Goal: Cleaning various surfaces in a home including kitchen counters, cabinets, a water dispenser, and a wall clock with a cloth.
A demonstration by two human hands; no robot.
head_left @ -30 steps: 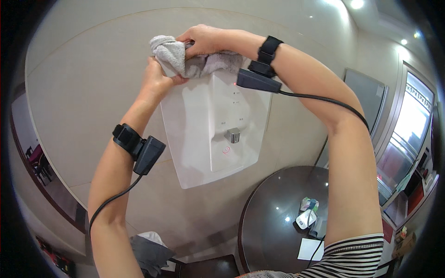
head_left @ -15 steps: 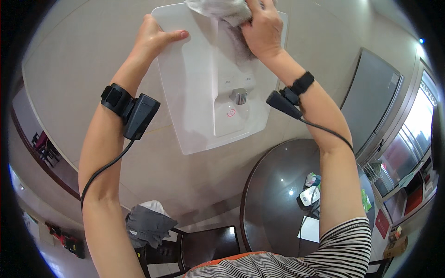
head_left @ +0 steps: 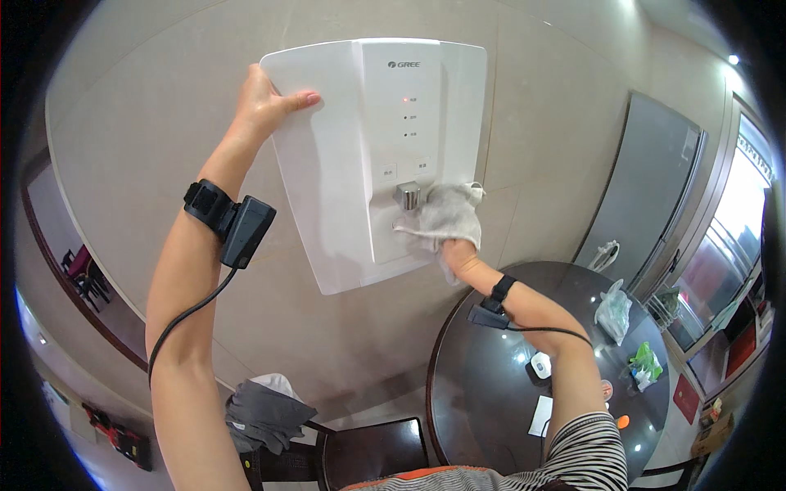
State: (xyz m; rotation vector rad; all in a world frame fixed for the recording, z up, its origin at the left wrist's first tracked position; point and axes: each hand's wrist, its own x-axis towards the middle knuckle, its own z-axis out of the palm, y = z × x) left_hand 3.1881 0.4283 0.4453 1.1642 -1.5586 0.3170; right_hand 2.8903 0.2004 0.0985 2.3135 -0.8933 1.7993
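Note:
A white wall-mounted water dispenser (head_left: pixel 401 82) fills the middle of the head view, with a silver spout (head_left: pixel 408 195) at its lower centre. My left hand (head_left: pixel 266 105) grips its upper left edge, thumb flat on the front and fingers behind the rim. A greyish-white cloth (head_left: pixel 449 214) is bunched in my right hand (head_left: pixel 460 252), pressed against the lower right of the dispenser beside the spout. The cloth covers most of my right fingers. One small red light glows on the panel.
Below right stands a dark round table (head_left: pixel 483 360) holding a small white device (head_left: pixel 541 365), white paper and plastic bags (head_left: pixel 612 313). A dark chair (head_left: pixel 372 450) with grey clothing (head_left: pixel 266 413) is below. At right is a grey fridge (head_left: pixel 643 180).
My right hand has brought the cloth down from the dispenser's upper part to beside the spout. The view has tilted up, showing the dispenser's top. My left hand keeps its hold.

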